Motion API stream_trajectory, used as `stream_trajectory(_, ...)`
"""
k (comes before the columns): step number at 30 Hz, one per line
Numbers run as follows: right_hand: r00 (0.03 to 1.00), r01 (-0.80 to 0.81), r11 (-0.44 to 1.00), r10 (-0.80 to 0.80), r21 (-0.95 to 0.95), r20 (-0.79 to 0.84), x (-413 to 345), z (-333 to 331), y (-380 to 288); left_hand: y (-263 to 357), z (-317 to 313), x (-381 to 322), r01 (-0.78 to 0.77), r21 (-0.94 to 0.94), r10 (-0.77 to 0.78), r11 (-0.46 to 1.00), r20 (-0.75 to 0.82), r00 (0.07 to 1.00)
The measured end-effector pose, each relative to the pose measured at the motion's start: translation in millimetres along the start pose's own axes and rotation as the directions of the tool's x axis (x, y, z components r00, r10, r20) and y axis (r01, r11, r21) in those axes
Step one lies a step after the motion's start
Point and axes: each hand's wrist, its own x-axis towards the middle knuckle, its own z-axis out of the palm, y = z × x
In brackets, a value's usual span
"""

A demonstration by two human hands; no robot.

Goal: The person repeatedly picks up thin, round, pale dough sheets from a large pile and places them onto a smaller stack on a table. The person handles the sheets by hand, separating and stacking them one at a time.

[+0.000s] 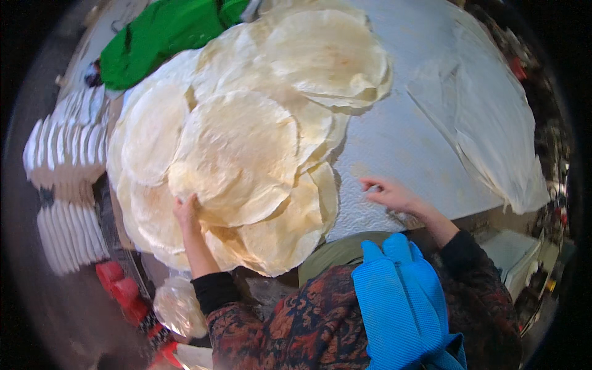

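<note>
Many thin, round flatbreads (240, 143) lie overlapping in a broad heap on a white-covered table (393, 138). My left hand (187, 210) grips the lower left edge of the top flatbread, its thumb and fingers at the rim. To the right of the heap, my right hand (386, 194) is held over the quilted white cover, fingers apart and slightly bent, with nothing in it. Another group of flatbreads (328, 55) lies stacked at the far side of the heap.
Translucent plastic sheeting (485, 120) covers the table's right part. A green cloth item (162, 39) lies at the far left. Rows of white folded stacks (69, 143), red rolls (122, 289) and a clear plastic bag (178, 305) are at left. A pale box (508, 254) stands at lower right.
</note>
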Motion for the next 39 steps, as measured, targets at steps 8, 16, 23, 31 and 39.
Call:
stream_trajectory(8,0.754,-0.265,0.687,0.585,0.677,-0.298,-129,-24,97,-23,36,-19,-0.403,0.717,0.575,0.569,0.004,0.818)
stream_trajectory(16,0.889,-0.091,0.980,0.159,0.175,-0.429,-185,-12,165,-54,179,-145,-0.619,0.786,0.701,-0.001,0.442,0.560)
stream_trajectory(23,0.663,-0.180,0.911,0.391,0.372,-0.639,-336,-31,256,-45,307,-245,-0.869,0.479,0.631,-0.128,0.715,0.301)
stream_trajectory(31,0.475,0.149,0.548,0.690,0.823,-0.546,-418,-97,334,-35,572,-460,-0.997,-0.021,0.210,-0.081,0.977,-0.038)
stream_trajectory(39,0.338,0.361,0.538,0.686,0.762,-0.644,-441,-280,372,-67,699,-447,-0.991,0.091,0.255,-0.103,0.965,0.062)
